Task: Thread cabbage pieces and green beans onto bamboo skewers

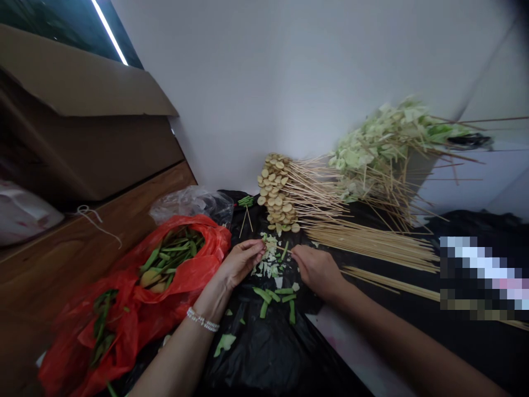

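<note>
Two hands hold a thin bamboo skewer over a black plastic sheet

In the lower middle of the frame, the left hand, wearing a pearl bracelet, is nearly closed and pinches one end of the skewer, and the right hand is curled around the other end, but its fingers hide the exact grip. Touching the left fingertips is a heap of chopped pale green vegetable, and just below it lie green vegetable strips. On the left, a red plastic bag holds more green pieces. At upper middle are round slices on skewers, at upper right are leaves on skewers, and at right are loose bamboo skewers
</note>
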